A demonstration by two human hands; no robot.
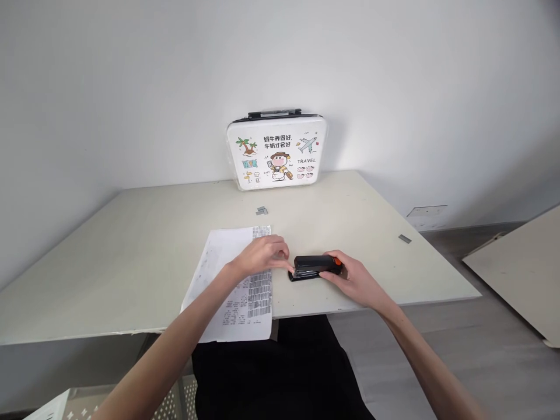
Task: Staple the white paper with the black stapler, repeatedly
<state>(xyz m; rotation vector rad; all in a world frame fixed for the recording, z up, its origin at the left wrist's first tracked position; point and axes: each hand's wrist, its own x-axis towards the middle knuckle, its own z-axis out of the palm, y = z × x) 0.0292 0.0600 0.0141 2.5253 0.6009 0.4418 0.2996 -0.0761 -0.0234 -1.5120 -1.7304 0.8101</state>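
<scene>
A black stapler (312, 262) with an orange-red part at its rear lies on the table. My right hand (350, 279) is closed around its rear end, thumb on the near side and fingers on the far side. My left hand (265, 255) hovers over the right edge of some printed paper (223, 245). Its thumb stretches out to touch the front end of the stapler, while the other fingers curl apart from the thumb with nothing visible between them. Exactly what the thumb tip presses is too small to make out. The paper overhangs the table's near edge.
Short grey staple strips (261, 210) lie beyond the paper, and another grey strip (405, 238) is near the right edge of the pale table (131, 251). A white cartoon-printed case (280, 153) stands against the wall. Below left is a perforated basket (90, 399).
</scene>
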